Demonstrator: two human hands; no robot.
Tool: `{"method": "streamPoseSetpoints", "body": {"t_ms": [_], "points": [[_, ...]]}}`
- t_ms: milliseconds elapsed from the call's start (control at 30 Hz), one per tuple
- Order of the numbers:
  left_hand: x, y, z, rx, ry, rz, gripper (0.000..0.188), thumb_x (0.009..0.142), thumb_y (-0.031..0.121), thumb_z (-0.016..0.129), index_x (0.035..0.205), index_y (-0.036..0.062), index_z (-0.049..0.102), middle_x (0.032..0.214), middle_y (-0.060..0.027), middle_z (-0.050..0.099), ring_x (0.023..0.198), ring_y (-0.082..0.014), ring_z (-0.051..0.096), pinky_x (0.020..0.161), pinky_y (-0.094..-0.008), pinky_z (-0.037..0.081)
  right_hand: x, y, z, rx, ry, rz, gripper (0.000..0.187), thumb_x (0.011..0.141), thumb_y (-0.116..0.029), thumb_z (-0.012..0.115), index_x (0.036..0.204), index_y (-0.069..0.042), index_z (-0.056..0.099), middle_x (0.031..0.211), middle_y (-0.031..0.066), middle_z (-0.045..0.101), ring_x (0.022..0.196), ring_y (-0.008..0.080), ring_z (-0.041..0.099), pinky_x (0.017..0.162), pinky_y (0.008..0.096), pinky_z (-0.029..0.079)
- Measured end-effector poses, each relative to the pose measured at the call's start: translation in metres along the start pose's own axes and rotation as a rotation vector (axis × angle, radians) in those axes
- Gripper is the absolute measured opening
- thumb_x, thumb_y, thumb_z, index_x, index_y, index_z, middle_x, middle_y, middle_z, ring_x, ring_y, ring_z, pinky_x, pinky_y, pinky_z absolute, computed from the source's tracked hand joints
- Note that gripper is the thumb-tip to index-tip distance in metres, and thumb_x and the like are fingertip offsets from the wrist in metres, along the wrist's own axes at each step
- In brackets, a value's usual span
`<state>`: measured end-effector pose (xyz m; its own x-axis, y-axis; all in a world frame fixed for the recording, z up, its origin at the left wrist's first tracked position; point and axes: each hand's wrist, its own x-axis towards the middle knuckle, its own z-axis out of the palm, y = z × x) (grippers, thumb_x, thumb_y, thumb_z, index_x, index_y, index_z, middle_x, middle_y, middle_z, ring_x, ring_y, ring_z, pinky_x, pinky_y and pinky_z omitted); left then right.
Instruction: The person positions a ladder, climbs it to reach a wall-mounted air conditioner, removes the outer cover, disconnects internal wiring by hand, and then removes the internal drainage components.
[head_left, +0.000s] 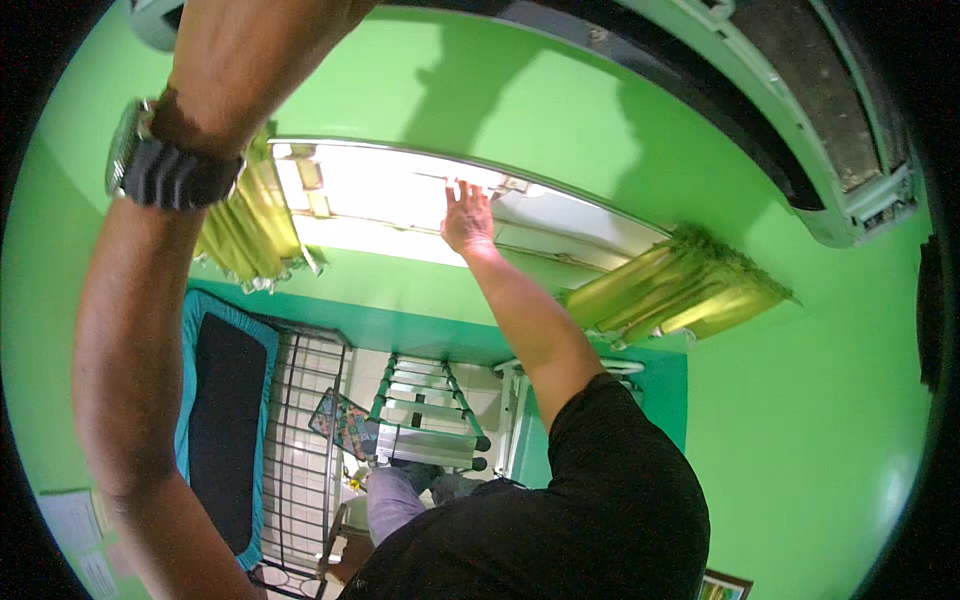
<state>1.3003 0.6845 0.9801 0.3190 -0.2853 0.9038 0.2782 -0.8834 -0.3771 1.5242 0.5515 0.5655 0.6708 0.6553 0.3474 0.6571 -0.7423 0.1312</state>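
My left forearm point(140, 330), wearing a dark watch point(178, 172), reaches up past the top edge, so its hand is hidden. The arm passes close to the left end of a wall-mounted air conditioner point(720, 75), whose dark inside shows behind a pale frame. My right arm stretches forward from a black sleeve. Against the bright window point(380, 195), my right hand point(467, 217) is raised with its fingers apart and nothing visible in it. Whether it touches anything is unclear in the glare.
Yellow-green curtains point(680, 290) hang at both sides of the window. Far below stands a metal ladder point(425, 405), with my legs beside it. To its left are a black metal bed frame point(308, 420) and a dark mattress with a teal edge point(235, 430). A patterned mat point(340, 422) lies near the ladder.
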Motion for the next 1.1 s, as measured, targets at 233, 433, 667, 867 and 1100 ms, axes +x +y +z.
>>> {"method": "streamPoseSetpoints", "body": {"t_ms": [233, 433, 667, 867, 1100], "points": [[0.009, -0.007, 0.0, -0.001, 0.0, 0.044, 0.05, 0.076, 0.018, 0.082, 0.118, 0.0023, 0.058, 0.141, -0.0122, 0.062, 0.129, -0.0331, 0.06, 0.1, -0.0514, 0.049, 0.011, -0.003, -0.043, -0.024, -0.375, 0.015, 0.082, 0.089, -0.041, 0.07, 0.154, -0.011, 0.031, 0.157, 0.0112, 0.028, 0.147, 0.0315, 0.028, 0.118, 0.0469, 0.034], [0.009, -0.001, -0.001, -0.114, 0.031, -0.006, 0.039, 0.08, 0.017, 0.078, 0.112, 0.0043, 0.058, 0.143, -0.0125, 0.06, 0.131, -0.0321, 0.058, 0.099, -0.0542, 0.049, 0.019, -0.01, -0.077, 0.011, -0.6, 0.066, 0.061, 0.102, -0.015, 0.039, 0.161, -0.018, 0.022, 0.169, 0.0083, 0.013, 0.155, 0.0283, 0.015, 0.125, 0.0422, 0.022], [0.016, -0.013, -0.017, -0.114, -0.16, 0.042, 0.027, 0.088, 0.01, 0.07, 0.112, 0.0046, 0.061, 0.149, -0.0107, 0.055, 0.136, -0.03, 0.054, 0.092, -0.0556, 0.05, 0.026, 0.0, -0.061, 0.029, -0.586, 0.05, 0.055, 0.106, -0.016, 0.036, 0.16, -0.02, 0.026, 0.169, 0.0046, 0.018, 0.155, 0.0271, 0.017, 0.126, 0.0422, 0.021], [0.023, -0.012, -0.029, -0.103, -0.306, 0.036, 0.02, 0.09, 0.008, 0.066, 0.11, 0.0047, 0.061, 0.149, -0.0109, 0.055, 0.136, -0.0299, 0.055, 0.091, -0.0546, 0.05, 0.032, -0.001, -0.067, 0.06, -0.639, 0.036, 0.077, 0.095, -0.005, 0.05, 0.162, -0.016, 0.016, 0.169, 0.0096, 0.014, 0.155, 0.0295, 0.018, 0.127, 0.0392, 0.019], [0.032, -0.003, -0.029, -0.09, -0.24, 0.076, 0.026, 0.094, 0.016, 0.065, 0.117, 0.0045, 0.064, 0.144, -0.0101, 0.06, 0.13, -0.0301, 0.059, 0.096, -0.0518, 0.049, 0.023, 0.025, -0.04, 0.092, -0.532, 0.069, 0.071, 0.098, -0.007, 0.045, 0.162, -0.015, 0.015, 0.169, 0.0096, 0.015, 0.155, 0.0301, 0.017, 0.127, 0.0412, 0.02]]}}
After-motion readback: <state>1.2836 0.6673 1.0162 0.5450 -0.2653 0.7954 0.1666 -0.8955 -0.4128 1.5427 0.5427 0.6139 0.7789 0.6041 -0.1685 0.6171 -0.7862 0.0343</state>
